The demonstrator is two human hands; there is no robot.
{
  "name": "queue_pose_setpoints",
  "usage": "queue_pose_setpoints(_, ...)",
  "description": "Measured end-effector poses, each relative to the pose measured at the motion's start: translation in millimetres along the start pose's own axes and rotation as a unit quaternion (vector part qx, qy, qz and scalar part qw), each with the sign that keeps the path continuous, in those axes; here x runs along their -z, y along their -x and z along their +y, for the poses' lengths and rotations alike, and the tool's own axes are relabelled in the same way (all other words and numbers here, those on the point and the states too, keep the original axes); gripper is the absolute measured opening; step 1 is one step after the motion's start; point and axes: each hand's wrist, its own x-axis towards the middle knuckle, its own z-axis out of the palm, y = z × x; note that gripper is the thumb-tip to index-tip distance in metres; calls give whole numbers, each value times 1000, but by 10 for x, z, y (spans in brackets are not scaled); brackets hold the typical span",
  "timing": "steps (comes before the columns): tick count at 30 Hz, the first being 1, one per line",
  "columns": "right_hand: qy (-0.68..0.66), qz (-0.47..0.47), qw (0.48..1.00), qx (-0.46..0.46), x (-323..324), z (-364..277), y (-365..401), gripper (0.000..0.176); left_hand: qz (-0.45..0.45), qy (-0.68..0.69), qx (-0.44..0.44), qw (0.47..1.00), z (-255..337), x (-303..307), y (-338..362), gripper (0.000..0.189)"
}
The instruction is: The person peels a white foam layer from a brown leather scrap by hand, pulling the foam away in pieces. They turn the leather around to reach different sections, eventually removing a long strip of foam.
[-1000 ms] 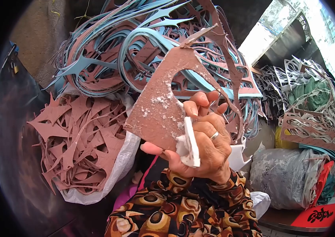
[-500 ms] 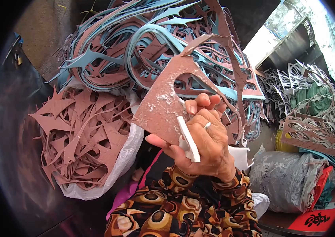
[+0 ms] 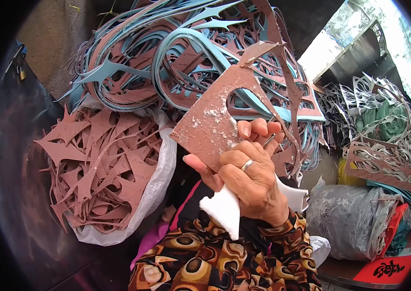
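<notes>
A reddish-brown cut-out sheet (image 3: pixel 205 127) with white fluffy residue and a curved opening is held up in front of my chest. My left hand (image 3: pixel 207 175) is mostly behind it, gripping it, with fingertips curling round near the opening. In front, my right hand (image 3: pixel 254 180), with a ring on one finger, is closed on a torn white piece (image 3: pixel 223 211) that hangs below the fingers, against the patterned sleeves. A long thin strip of the sheet trails down to the right of both hands.
On the left, a white sack (image 3: pixel 159 182) holds reddish-brown scraps (image 3: pixel 101 165). Behind the hands lies a big heap of blue and brown offcuts (image 3: pixel 176 63). To the right are a grey plastic-wrapped bundle (image 3: pixel 343 218), grey-white scraps (image 3: pixel 385 160) and a red printed item (image 3: pixel 387 271).
The white piece has moved down from the sheet's lower edge and now shows its broad face. My right hand has turned, and the sheet has shifted slightly right.
</notes>
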Motion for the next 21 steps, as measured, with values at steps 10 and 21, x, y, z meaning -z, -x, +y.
queue_pose_setpoints(10,17,113,993,-12,-44,39,61,31,97,65,0,993,-23,-262,2,92)
queue_pose_setpoints(21,-29,2,1000,12,38,46,150,28,99,73,-29,992,-31,-376,0,84)
